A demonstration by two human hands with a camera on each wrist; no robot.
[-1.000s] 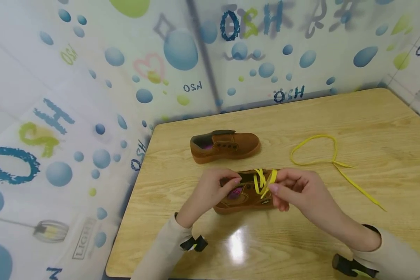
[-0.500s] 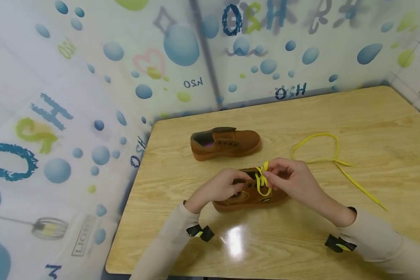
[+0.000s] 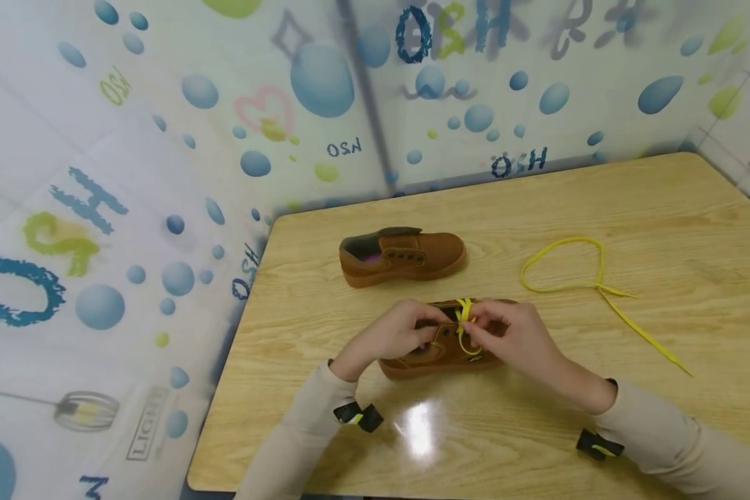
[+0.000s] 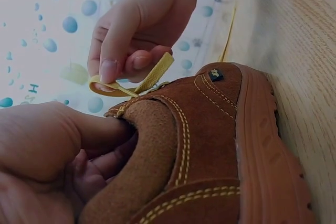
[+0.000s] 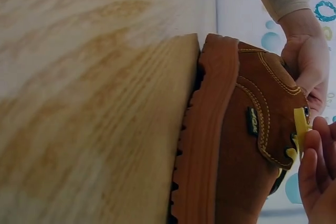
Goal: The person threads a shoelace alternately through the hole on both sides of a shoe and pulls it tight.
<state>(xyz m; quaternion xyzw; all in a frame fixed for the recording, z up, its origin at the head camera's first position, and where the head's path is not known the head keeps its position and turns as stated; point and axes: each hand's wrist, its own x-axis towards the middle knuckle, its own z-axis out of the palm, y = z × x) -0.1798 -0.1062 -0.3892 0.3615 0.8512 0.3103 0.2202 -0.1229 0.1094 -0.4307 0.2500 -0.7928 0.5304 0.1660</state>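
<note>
A brown suede shoe [image 3: 406,368] with yellow stitching stands sole-down on the table between both hands. Its yellow shoelace [image 3: 465,309] runs through the front eyelets. My left hand [image 3: 400,332] holds the shoe at its opening, thumb and fingers reaching inside; the shoe's edge hides the fingertips [image 4: 100,135]. Just above the eyelets, my right hand [image 3: 519,337] pinches the shoelace between thumb and forefinger. In the left wrist view a bent loop of the shoelace [image 4: 157,72] sticks out from that pinch. The right wrist view shows the shoe's side [image 5: 247,145] and small black label.
A second brown shoe [image 3: 437,257] without a lace stands behind, toe to the right. To the right lies a loose yellow shoelace [image 3: 669,356], partly looped, on the wooden table [image 3: 325,451]. Printed walls [image 3: 375,139] border the table's back and left.
My right hand has moved left and inward over the shoe, drawing the shoelace closer to the eyelets. The left hand's fingers have gone further into the shoe opening.
</note>
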